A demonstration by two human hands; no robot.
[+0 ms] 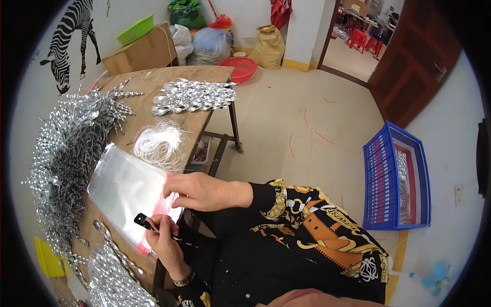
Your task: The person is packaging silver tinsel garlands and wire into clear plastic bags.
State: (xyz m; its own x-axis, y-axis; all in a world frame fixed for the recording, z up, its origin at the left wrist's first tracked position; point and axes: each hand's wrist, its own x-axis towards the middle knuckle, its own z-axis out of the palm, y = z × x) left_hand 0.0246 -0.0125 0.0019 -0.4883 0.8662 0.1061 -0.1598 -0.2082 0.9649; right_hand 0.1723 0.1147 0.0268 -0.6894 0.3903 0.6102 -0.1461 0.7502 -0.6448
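Glossy plastic bags (120, 184), smooth black tool (141, 220), perhaps plastic, matt wooden tabletop (143, 84), shiny metallic twists (194, 96)

The hands (200, 192) are at the clear plastic bags (125, 187), the left (166, 246) holding a black object (142, 221)

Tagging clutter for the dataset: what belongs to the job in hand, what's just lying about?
Job, judging by hands and table:
- clear bags
- black tool, left hand
- likely silver strands, white cord

Apparently lying about:
- red basket
- green tub
- tan sack
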